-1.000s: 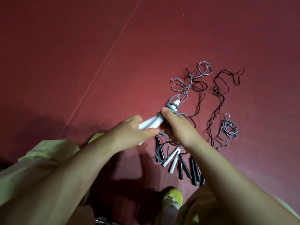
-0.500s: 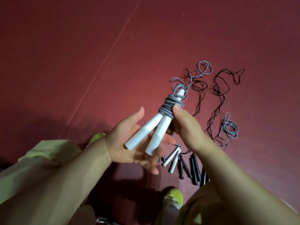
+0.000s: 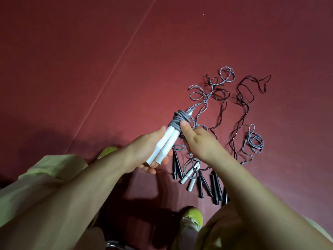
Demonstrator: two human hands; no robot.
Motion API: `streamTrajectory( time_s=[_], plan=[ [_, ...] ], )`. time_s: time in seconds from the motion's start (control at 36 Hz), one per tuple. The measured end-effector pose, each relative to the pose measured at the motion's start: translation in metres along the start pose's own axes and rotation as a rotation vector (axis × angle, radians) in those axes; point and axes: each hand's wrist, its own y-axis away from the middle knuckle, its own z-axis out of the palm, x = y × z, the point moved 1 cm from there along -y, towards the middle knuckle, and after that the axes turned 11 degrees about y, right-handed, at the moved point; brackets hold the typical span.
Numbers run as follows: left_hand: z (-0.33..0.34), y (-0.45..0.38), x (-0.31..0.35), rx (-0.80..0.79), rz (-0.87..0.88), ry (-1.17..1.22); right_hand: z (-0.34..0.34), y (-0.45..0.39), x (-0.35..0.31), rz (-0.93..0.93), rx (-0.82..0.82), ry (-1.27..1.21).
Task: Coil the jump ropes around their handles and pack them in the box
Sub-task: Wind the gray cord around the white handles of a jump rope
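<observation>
Both hands are working one rope above the red floor (image 3: 90, 60), held up near the middle of the view. The left hand (image 3: 146, 152) is cradling the paired white handles (image 3: 164, 143), fingers curled under them from the left. The right hand (image 3: 200, 141) is gripping the grey coil (image 3: 177, 121) wound round the far ends of the handles, thumb pressed along its right side.

Judgement: the wrap looks nearly finished. To do it well, the thumb should be pinning the last turn while the loose tail is being tucked under a neighbouring turn; slack here would let the coil spring off. Keeping the two handles parallel and tight together helps.

Pose: both forearms are reaching forward from the near edge, wrists angled inward, converging on the bundle.

Loose ropes (image 3: 239, 105), grey and black, are lying on the floor to the far right; spare black handles (image 3: 214, 188) and another white pair (image 3: 191, 175) are lying just below the hands. No box is in view.
</observation>
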Motion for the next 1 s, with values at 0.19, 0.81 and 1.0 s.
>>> streamTrajectory(
  time_s=[0.19,0.81,1.0],
  plan=[
    [-0.009,-0.009,-0.005,0.273,0.188,-0.402,0.004,-0.001,0.001,0.041,-0.103,-0.235],
    [-0.001,0.015,0.003,-0.447,-0.021,0.26,-0.006,0.003,-0.012,-0.077,-0.061,-0.838],
    [0.001,0.011,-0.007,-0.87,-0.052,0.496,-0.01,0.009,-0.017,-0.201,-0.177,-0.986]
  ],
)
